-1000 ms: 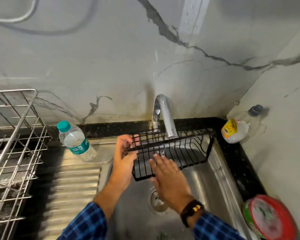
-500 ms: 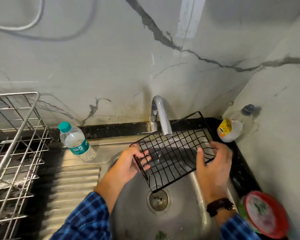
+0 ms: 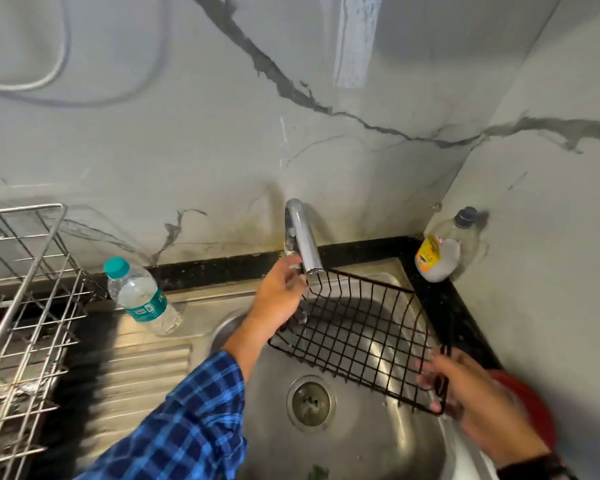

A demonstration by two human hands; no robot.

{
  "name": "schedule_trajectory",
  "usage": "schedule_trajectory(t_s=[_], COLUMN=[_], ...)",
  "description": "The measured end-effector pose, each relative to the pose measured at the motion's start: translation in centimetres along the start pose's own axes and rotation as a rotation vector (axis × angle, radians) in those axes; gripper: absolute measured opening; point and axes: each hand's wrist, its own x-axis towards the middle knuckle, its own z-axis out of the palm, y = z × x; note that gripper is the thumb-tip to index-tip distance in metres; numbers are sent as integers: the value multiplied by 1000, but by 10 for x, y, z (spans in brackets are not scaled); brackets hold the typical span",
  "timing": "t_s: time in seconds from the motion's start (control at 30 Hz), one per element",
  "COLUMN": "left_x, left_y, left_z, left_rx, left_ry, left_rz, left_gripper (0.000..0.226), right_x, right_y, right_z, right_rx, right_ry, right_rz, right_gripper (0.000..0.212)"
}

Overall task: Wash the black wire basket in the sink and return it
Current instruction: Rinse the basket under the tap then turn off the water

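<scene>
Over sink [image 3: 361, 445], black wire basket [image 3: 361, 327] stretches from tap [image 3: 305, 237] to right hand's [image 3: 478, 403] gripping fingers; left hand [image 3: 281, 292] unclear.

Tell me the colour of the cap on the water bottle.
The cap is teal; the head view shows it best.

the left arm [image 3: 248, 341] stretches forward and up, a blue checked sleeve [image 3: 187, 420] pushed back from its bare wrist. the left hand [image 3: 280, 293] is raised, fingers lightly curled, fingertips at the tap [image 3: 305, 244]; whether they grip it is unclear. the right hand [image 3: 471, 393], blurred, sits low, fingers curled round the near edge of the black wire basket [image 3: 361, 327]; a dark band [image 3: 534, 467] circles its wrist.
</scene>
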Motion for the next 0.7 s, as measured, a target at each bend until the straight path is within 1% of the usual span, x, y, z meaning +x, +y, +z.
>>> schedule_trajectory(t_s=[0.07, 0.13, 0.17, 0.2, 0.23, 0.3, 0.33, 0.4, 0.5, 0.53, 0.57, 0.63, 0.67, 0.7], left_x=[-5, -8, -8, -7, -6, -3, -1, 0, -6, -11, -16, -33, -42, -49], left_y=[6, 7, 5, 4, 2, -1, -2, -6, -14, -19, -27, -45, -52, -57], left_z=[11, 24, 29, 33, 34, 30, 28, 22, 10, 4, -2, -13, -18, -23], left_rx=[332, 649, 744, 783, 785, 767, 785, 825, 648, 540, 383, -20, -170, -272], left_ry=[26, -12, -17, 3, 37, 131, 150, 150, 165, 140, 70, -169, -287, -371], left_rz=[230, 446, 518, 550, 523, 361, 284, 221, 261, 232, 148, -141, -262, -321], left_gripper=[34, 34, 34, 34, 36, 40, 40, 38, 28, 26, 23, 24, 29, 35], right_x=[-12, -24, -29, -36, -41, -50, -55, -60, -66, -67, -67, -67, -66, -65], right_y=[6, 10, 12, 12, 12, 11, 10, 8, 4, 2, 2, -2, -3, -5], right_z=[-1, 1, 3, 4, 4, 2, 2, 2, 10, 14, 17, 19, 19, 18], right_rx=[30, 76, 86, 86, 80, 60, 45, 7, -22, -22, -16, -16, -22, -23], right_ry=[-24, -77, -94, -96, -103, -105, -101, -105, -91, -77, -68, -60, -71, -92], right_rz=[19, 27, 28, 21, 7, -33, -54, -91, -127, -141, -161, -207, -230, -243], right_gripper=[19, 22, 23, 23, 22, 22, 25, 29, 34, 35, 36, 37, 38, 39])
